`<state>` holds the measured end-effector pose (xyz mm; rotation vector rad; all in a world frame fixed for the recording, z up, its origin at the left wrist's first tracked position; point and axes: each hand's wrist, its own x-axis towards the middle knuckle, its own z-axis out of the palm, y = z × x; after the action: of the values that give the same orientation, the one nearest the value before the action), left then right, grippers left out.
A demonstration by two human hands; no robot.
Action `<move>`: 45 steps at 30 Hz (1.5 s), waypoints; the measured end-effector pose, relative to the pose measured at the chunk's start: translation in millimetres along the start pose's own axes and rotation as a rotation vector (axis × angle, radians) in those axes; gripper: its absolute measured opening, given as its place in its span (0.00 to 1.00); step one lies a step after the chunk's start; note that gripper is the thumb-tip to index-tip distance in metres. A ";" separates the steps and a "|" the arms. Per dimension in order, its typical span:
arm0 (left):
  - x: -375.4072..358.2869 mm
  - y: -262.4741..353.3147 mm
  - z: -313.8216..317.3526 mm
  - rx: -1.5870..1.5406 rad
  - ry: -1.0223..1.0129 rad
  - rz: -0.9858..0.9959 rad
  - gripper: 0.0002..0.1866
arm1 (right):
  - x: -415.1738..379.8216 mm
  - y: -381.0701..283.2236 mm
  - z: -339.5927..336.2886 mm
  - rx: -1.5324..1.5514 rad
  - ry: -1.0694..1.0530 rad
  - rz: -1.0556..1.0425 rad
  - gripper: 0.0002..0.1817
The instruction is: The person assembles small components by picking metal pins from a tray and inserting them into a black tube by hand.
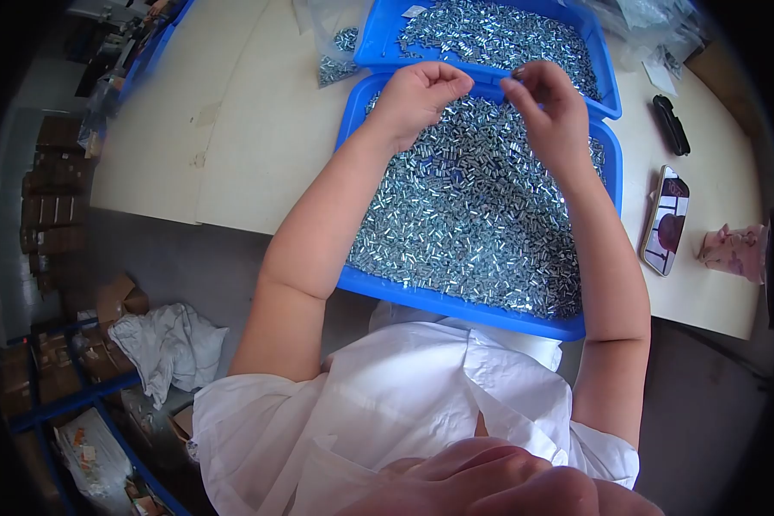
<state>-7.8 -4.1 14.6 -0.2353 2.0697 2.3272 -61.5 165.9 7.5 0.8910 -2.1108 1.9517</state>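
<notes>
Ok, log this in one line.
left hand: pinched; right hand: curled; below: nearer blue tray, metal pieces; grip contents: unclear

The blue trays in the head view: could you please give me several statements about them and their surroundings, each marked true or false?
1. The near tray holds many small, shiny metal pieces. True.
2. Both hands are buried in the pieces. False: the left hand and right hand are raised near its far end.
3. The far tray is red. False: the far tray is blue.
4. A pink cup is to the right of the trays. True.
</notes>
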 end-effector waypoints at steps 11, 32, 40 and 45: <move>6.6 -6.8 -8.5 -0.219 -0.065 0.120 0.07 | -0.1 -3.8 -4.3 0.384 -0.018 0.085 0.08; 2.8 -7.7 -0.4 0.065 0.061 0.305 0.07 | 0.3 -0.8 -4.0 0.002 -0.093 0.324 0.16; 1.2 -6.1 0.3 0.295 0.117 0.416 0.06 | 3.2 0.3 -10.0 0.116 -0.161 0.417 0.15; 2.2 -7.2 0.2 0.310 0.138 0.404 0.06 | 3.2 7.1 -11.0 0.133 -0.191 0.440 0.14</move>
<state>-9.1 -3.3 7.3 0.0349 2.7275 2.1779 -70.8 175.1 4.6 0.7015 -2.4821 2.3191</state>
